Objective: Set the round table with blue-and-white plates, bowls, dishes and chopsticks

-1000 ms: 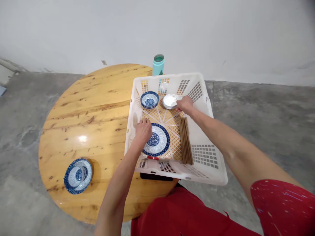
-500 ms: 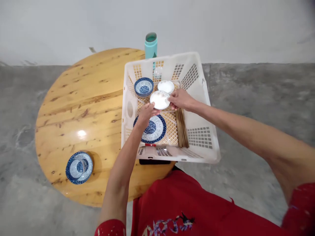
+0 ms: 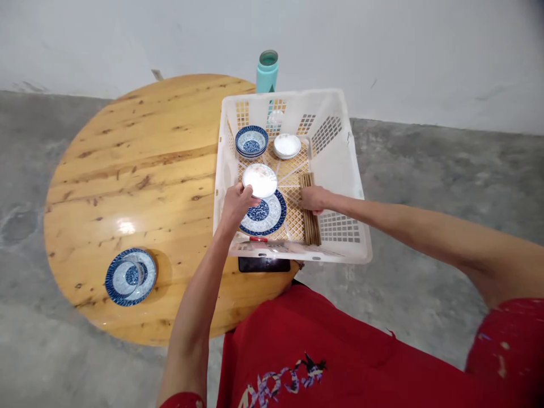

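My left hand [image 3: 238, 205] grips a small white bowl [image 3: 260, 180] by its near left rim, over the blue-patterned plate [image 3: 272, 224] in the white plastic basket [image 3: 293, 254]. On the basket's right side, my right hand [image 3: 313, 198] is closed at a bundle of brown chopsticks [image 3: 311, 229]; its fingertips are partly hidden. Behind the held bowl stand a stack of small white bowls [image 3: 287, 146] and a stack of blue-patterned bowls [image 3: 251, 141]. A red-handled utensil [image 3: 258, 239] lies near the basket's front wall.
The basket sits on the right part of a round wooden table [image 3: 140, 141]. A turquoise open bottle [image 3: 267, 73] stands behind it. At the left lies a blue-patterned plate [image 3: 114, 286] with a clear glass [image 3: 130, 276] on it. A dark phone [image 3: 263, 264] lies in front of the basket.
My right hand has let go of the white bowl and moved down to the chopsticks. My left hand has carried the bowl slightly left.
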Tool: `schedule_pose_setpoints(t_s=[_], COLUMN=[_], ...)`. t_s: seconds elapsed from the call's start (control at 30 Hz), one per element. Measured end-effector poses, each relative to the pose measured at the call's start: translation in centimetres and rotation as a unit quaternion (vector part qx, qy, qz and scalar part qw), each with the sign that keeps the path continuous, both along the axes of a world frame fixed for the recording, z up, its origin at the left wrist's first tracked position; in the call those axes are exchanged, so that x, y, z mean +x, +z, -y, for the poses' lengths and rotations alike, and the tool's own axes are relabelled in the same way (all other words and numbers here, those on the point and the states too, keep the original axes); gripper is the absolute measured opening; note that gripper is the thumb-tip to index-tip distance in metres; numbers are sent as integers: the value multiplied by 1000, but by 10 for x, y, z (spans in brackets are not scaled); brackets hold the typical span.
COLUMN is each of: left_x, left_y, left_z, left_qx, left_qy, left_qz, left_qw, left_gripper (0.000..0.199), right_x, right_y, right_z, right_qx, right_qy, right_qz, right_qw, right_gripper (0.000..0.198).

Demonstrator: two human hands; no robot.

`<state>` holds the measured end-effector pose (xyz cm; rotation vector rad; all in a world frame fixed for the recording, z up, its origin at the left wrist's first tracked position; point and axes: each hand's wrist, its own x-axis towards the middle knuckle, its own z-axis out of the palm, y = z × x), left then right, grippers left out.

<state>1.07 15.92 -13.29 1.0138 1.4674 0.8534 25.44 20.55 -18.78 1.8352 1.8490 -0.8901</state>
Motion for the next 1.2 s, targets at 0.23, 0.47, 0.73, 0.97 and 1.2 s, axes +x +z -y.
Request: schedule_pose_setpoints(t_s=[0.23, 0.47, 0.73, 0.97, 1.2], left_x=[-5, -10, -11, -13, -13], left_y=[3, 10, -10, -17, -16], left_z=[32, 55, 64, 63, 63], left_qx=[5, 32, 14, 28, 31], left_qy=[-22, -16, -11, -4, 11], left_qz=[-14, -17, -28, -19, 11], left_qw=[1000, 999, 999, 999, 999], left_gripper=[18, 18, 22, 22, 24], right_x=[-5, -19, -29, -25, -15], right_y=[-14, -15, -19, -18, 0], right_z=[19, 31, 36, 35, 29], right_qx=[24, 78, 101, 104, 129], right_qy=[3, -49, -88, -125, -113], right_qz=[103, 135, 134, 124, 87], right_qw=[994, 987, 982, 979, 981], right_gripper=[27, 42, 42, 40, 33])
